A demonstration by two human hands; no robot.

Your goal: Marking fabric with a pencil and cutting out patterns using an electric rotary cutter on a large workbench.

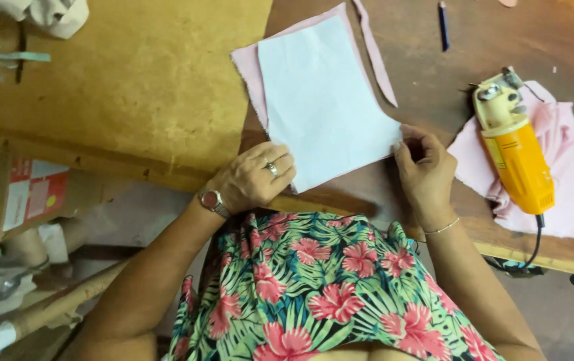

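Note:
A white rectangular sheet [324, 100] lies on top of pale pink cloth [247, 67] on the wooden table [427, 67]. My left hand [253, 177], with a ring and a wristwatch, rests with curled fingers on the sheet's near left corner. Fingertips of my right hand [424, 167] pinch the sheet's right corner. A narrow pink strip [377, 57] lies just right of the sheet.
A yellow electric cloth cutter [514, 150] with a black cord rests on crumpled pink fabric [567, 174] at the right. A blue pen [443, 25] lies at the top. A brown board [126, 80] covers the left; a cardboard box [26, 194] sits below it.

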